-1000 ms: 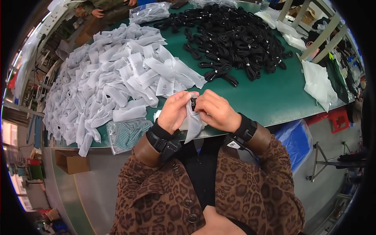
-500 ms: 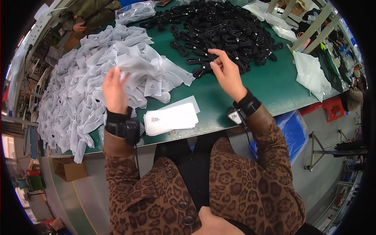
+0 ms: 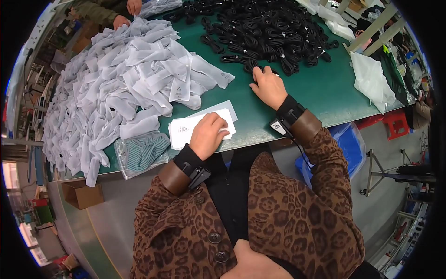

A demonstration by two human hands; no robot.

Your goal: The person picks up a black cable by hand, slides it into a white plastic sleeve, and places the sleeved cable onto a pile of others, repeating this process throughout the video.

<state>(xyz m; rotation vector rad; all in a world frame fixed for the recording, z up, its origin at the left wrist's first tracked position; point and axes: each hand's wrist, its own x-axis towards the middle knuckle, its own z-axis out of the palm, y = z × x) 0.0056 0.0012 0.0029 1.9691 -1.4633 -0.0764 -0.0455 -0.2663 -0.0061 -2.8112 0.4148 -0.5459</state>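
Note:
My left hand [image 3: 208, 136] rests on a stack of flat white translucent bags [image 3: 180, 132] near the table's front edge. Its fingers are bent over the right part of the stack, the thumb apart from them. At the near edge of a heap of black bundled cables [image 3: 274, 35], my right hand [image 3: 269, 87] has its fingertips over a cable bundle [image 3: 251, 65]. A gap shows between its thumb and index finger, and the fingertips are partly hidden. Left of the stack spreads a big heap of filled whitish bags [image 3: 134, 79].
A clear bag with striped teal cloth [image 3: 146, 152] lies at the front edge. Another person's hands [image 3: 127, 15] are at the far left heap. White plastic sheeting [image 3: 371, 81] hangs at the right edge. A blue-lined bin [image 3: 344, 153] and a cardboard box [image 3: 82, 194] stand below.
My left hand has moved from the filled-bag heap down and right onto the stack. My right hand has shifted slightly onto the near cables. The other person's hands have come to the far heap.

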